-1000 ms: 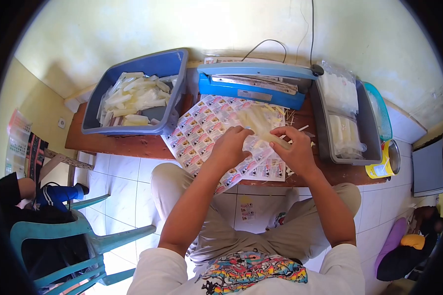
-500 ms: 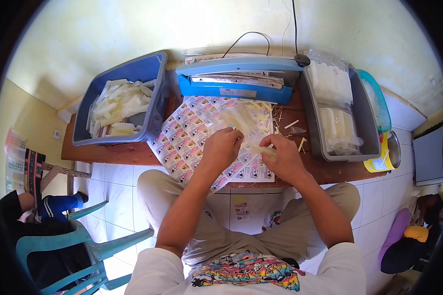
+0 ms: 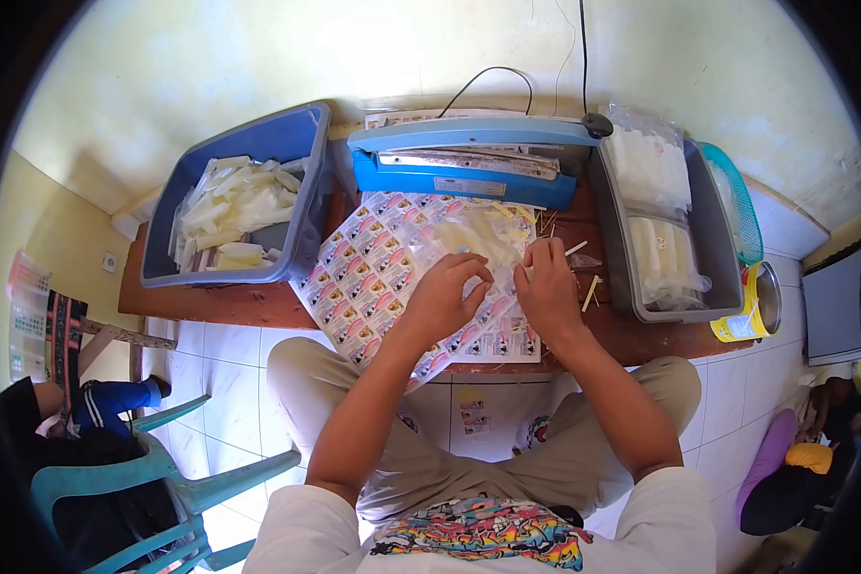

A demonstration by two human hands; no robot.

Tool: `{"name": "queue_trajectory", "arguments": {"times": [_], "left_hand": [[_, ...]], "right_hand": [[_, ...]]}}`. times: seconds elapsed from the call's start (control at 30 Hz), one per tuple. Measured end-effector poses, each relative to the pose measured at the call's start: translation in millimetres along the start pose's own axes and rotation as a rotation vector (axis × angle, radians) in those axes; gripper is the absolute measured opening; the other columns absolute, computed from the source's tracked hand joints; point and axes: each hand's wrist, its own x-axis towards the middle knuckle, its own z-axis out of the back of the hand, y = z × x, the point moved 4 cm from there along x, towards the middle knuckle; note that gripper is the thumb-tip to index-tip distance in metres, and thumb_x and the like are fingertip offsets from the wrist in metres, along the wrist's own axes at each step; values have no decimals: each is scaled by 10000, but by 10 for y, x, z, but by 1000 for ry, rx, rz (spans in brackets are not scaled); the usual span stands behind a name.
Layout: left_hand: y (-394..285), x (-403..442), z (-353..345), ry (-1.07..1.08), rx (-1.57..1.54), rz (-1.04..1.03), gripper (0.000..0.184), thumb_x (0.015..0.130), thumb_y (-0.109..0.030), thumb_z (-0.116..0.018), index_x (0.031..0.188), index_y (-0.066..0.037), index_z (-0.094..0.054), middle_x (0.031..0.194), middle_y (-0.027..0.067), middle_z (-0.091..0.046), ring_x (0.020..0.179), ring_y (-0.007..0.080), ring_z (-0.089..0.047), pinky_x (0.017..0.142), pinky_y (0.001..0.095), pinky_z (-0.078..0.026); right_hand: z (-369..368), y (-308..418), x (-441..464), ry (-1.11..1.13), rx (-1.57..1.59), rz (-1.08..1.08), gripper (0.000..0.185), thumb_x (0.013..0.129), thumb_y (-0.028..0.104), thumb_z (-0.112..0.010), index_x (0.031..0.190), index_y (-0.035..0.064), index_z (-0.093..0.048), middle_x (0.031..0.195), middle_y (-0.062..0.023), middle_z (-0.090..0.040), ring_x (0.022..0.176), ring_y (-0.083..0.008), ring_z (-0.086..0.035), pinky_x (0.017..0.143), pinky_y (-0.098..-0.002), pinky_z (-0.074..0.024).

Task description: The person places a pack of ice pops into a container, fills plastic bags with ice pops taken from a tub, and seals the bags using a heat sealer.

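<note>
Printed label sheets [image 3: 368, 263] lie on the brown wooden bench [image 3: 258, 304]. On them rests a clear plastic bag [image 3: 464, 234] with pale, long pieces in it. My left hand [image 3: 448, 295] is at the bag's near side, its thumb and forefinger curled towards each other; what they hold, if anything, is too small to tell. To its right, my right hand [image 3: 548, 287] has its fingers pressed together at the bag's right side, and their contents are hidden. Behind the bag stands a blue sealer [image 3: 464, 172] with a long light-blue arm.
A blue-grey tub [image 3: 301, 225] of pale packets stands left. On the right are a grey tub [image 3: 622, 277] with filled bags, a teal basket [image 3: 737, 206] and a yellow can [image 3: 744, 320]. A green chair [image 3: 201, 493] is at lower left. People are partly visible at both sides.
The pale piece seen earlier in my right hand no longer shows. That hand has turned more upright, with its fingers drawn together. My left hand has stayed near the bag.
</note>
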Motion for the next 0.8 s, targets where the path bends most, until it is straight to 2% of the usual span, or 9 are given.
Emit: {"name": "queue_trajectory", "arguments": {"times": [0.23,0.37,0.4,0.43,0.47,0.5,0.63,0.73,0.8], "left_hand": [[35,-3,-77,120,-54,101,117,945,-74,-746,1058,-51,-727,1122,130,-781,1046,338,-727,830,424,-618],[80,-21,-66,103,-1,48,116,948,-76,-746,1059,-48,-735,1087,130,-775,1041,349,-726,885,441,-593],[98,-29,-57,127,49,63,180,938,-84,-762,1111,-52,-724,1115,138,-760,1050,348,-725,903,445,-582],[110,-38,-60,152,98,78,246,928,-92,-778,1162,-55,-713,1143,146,-745,1059,347,-724,921,448,-572],[104,-51,-68,154,97,77,246,928,-92,-778,1162,-55,-713,1143,146,-745,1059,347,-724,921,448,-572],[96,-63,-52,106,86,119,369,905,-110,-807,1248,-58,-681,1207,160,-716,1071,350,-720,925,448,-576],[29,-86,-12,92,162,238,717,836,-163,-883,1468,-64,-561,1388,197,-621,1091,364,-712,948,449,-586],[71,-108,-33,153,227,287,750,818,-176,-899,1477,-38,-567,1418,199,-612,1174,378,-676,1020,457,-565],[112,-111,-52,133,277,234,732,820,-182,-899,1460,-27,-580,1425,196,-614,1225,380,-647,1053,462,-546]], "right_hand": [[-115,-80,34,41,-81,-38,267,950,54,-692,1124,43,-490,1156,-198,-543,824,-493,-686,663,-595,-591],[-194,-249,16,116,5,-52,317,913,76,-719,1160,16,-529,1171,-224,-542,989,-485,-665,844,-557,-579],[-182,-222,26,110,66,4,353,890,89,-737,1176,6,-547,1184,-233,-544,1057,-480,-649,929,-541,-565],[-166,-220,16,109,66,3,353,890,89,-737,1176,6,-547,1184,-233,-544,1057,-480,-649,929,-541,-565],[-158,-237,-7,174,102,-42,421,860,93,-759,1220,-4,-564,1219,-244,-550,1119,-474,-628,990,-522,-536],[-129,-219,-17,240,138,-88,491,830,98,-781,1264,-15,-581,1254,-255,-555,1181,-469,-608,1052,-504,-506],[-49,-186,-46,315,219,-104,613,782,76,-803,1344,-23,-581,1344,-278,-565,1214,-461,-614,1064,-500,-505],[-49,-171,-63,322,223,-57,651,786,54,-824,1382,-25,-578,1337,-305,-598,1217,-467,-623,1046,-505,-510],[-78,-201,-58,257,175,-13,578,818,61,-839,1334,-26,-592,1196,-304,-672,1113,-483,-666,984,-515,-537]]}}
